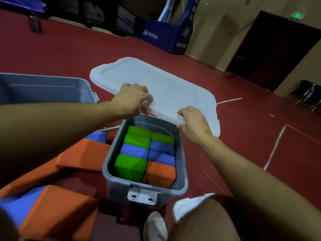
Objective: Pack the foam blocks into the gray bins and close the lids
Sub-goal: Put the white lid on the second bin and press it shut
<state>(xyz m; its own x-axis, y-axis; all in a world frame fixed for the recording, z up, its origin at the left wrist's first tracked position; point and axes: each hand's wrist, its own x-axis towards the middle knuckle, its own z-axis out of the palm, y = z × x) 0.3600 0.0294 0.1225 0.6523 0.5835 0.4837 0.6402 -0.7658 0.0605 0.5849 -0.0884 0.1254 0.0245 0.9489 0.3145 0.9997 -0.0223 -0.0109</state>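
1. I hold the white lid (156, 91) with both hands, at its near long edge. My left hand (133, 100) has its fingers curled over this edge, and my right hand (194, 122) pinches the same edge further to the right.
2. The gray bin (182, 171) stands just before me, open, and the lid hangs beyond its far end, tilted up.
3. The long axis of the lid lies across the long axis of the bin, so I judge the lid must turn before it can sit on the rim.
4. Inside the bin the foam blocks (137, 150) stand in two rows: green, blue and orange, up to near the rim.
5. Left of the bin more orange and blue blocks (57, 213) lie on the floor, and a second gray bin (45, 89) stands open behind them.
6. The latch (143, 195) at the near end of the bin hangs open.
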